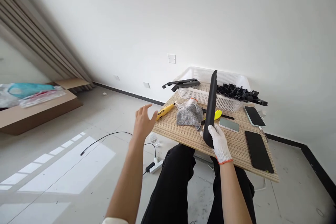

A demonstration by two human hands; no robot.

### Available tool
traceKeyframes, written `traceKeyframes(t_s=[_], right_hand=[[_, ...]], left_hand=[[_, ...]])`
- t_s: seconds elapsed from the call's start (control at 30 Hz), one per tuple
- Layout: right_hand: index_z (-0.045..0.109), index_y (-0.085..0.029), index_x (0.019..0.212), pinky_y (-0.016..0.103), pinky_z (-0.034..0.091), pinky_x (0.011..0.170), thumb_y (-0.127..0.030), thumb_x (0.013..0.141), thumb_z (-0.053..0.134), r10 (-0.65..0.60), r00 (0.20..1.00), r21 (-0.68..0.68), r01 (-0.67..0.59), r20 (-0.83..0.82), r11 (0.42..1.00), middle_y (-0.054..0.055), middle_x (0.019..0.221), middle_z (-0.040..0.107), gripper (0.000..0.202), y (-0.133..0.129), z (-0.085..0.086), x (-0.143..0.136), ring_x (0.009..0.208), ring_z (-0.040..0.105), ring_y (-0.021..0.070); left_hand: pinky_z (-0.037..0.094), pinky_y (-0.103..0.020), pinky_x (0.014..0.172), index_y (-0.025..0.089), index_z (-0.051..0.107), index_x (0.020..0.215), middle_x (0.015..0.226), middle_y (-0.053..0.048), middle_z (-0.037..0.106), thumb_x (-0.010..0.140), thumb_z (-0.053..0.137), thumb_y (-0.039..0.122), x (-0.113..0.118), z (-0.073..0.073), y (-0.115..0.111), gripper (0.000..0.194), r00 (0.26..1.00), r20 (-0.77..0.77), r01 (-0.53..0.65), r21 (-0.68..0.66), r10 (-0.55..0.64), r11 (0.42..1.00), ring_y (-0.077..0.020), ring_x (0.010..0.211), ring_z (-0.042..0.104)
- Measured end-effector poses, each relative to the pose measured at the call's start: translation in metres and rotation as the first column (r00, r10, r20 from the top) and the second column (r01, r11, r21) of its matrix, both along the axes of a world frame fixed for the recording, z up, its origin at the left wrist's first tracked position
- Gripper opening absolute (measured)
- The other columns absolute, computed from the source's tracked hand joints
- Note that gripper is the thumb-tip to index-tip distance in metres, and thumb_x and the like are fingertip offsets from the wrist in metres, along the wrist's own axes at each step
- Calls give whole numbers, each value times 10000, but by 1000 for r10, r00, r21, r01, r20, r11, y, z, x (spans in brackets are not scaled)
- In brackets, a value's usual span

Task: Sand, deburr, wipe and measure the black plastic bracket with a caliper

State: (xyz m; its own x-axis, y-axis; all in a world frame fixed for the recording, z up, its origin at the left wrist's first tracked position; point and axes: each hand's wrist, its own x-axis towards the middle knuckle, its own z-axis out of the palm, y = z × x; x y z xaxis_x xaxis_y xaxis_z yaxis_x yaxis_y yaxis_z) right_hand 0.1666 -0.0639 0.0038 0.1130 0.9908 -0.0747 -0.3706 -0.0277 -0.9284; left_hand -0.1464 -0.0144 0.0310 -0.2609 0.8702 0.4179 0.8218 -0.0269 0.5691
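Gloved in white knit with an orange cuff, my right hand (218,141) grips the lower end of a long black plastic trim piece (211,106), which stands nearly upright over the table's front edge. My bare left hand (144,121) is raised left of the table, thumb and fingers apart, holding nothing. Nearest to it lies a yellow pen-shaped tool (165,111) on the table's left side. A grey cloth (190,114) and a white glove (187,103) lie between that tool and the trim piece. A yellow-handled knife (217,114) is partly hidden behind the trim piece.
On the wooden table (168,130) a white plastic basket (196,94) holds black trim pieces (185,83) and a heap of small black parts (237,92). Phones (259,151) lie at the right. A cable (105,135), a power strip (156,166) and a cardboard box (39,110) are on the floor.
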Motion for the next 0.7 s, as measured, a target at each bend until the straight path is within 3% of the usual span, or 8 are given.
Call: traceKeyframes(t_s=[0.1, 0.2, 0.27, 0.43, 0.57, 0.63, 0.7], right_hand=[[600, -240, 1160, 282, 579, 631, -357, 745, 758, 75, 988, 23, -79, 134, 997, -5, 972, 699, 459, -7, 8, 1, 648, 655, 118], [526, -302, 1265, 197, 423, 390, -340, 730, 750, 144, 960, -46, -137, 238, 989, -23, 986, 686, 581, -11, 9, 3, 535, 625, 104], [521, -302, 1256, 185, 370, 347, -359, 730, 746, 134, 960, -56, -124, 244, 991, -46, 922, 668, 575, -10, 6, 4, 459, 576, 83], [566, -212, 1083, 224, 457, 380, -397, 731, 747, -19, 983, -41, 27, 182, 999, -69, 754, 596, 436, -4, -1, 7, 406, 483, 61], [560, -206, 1120, 232, 457, 378, -439, 739, 744, -75, 983, -46, 83, 166, 995, -21, 835, 642, 484, -6, 1, 9, 458, 538, 86], [549, -212, 1201, 234, 455, 381, -455, 748, 729, -108, 977, -18, 113, 182, 993, 1, 875, 670, 544, -9, 1, 10, 499, 570, 108], [525, -223, 1289, 235, 463, 399, -461, 760, 709, -128, 966, 37, 123, 223, 992, 15, 909, 690, 609, -11, -1, 11, 540, 598, 124]], left_hand=[[417, -541, 1062, 99, 454, 1405, 1419, -247, 516, 932, 513, 464, 9, -22, 27, 601, 984, -151, 54, -247, -94, 967, -400, 1346, 452], [441, -498, 1028, 78, 472, 1367, 1311, -235, 594, 991, 373, 347, 26, -43, 34, 474, 979, -196, 8, -261, -61, 965, -361, 1236, 556], [456, -488, 1005, 94, 481, 1355, 1292, -223, 607, 998, 322, 305, 32, -49, 27, 444, 981, -188, -9, -238, -37, 971, -353, 1205, 574], [419, -508, 1056, 87, 526, 1320, 1293, -225, 615, 973, 375, 329, 28, -51, -9, 449, 992, -121, 24, -195, -48, 980, -378, 1234, 547], [489, -492, 971, 111, 511, 1356, 1273, -208, 636, 963, 415, 463, 27, -39, -47, 537, 981, 177, -41, -196, 77, 980, -362, 1187, 605], [512, -492, 921, 132, 485, 1395, 1250, -187, 644, 964, 415, 507, 37, -19, -62, 576, 961, 262, -54, -140, 90, 989, -354, 1142, 624], [523, -449, 906, 161, 505, 1392, 1263, -162, 632, 971, 420, 499, 56, 10, -65, 546, 961, 275, 40, -10, -36, 999, -322, 1132, 621]])
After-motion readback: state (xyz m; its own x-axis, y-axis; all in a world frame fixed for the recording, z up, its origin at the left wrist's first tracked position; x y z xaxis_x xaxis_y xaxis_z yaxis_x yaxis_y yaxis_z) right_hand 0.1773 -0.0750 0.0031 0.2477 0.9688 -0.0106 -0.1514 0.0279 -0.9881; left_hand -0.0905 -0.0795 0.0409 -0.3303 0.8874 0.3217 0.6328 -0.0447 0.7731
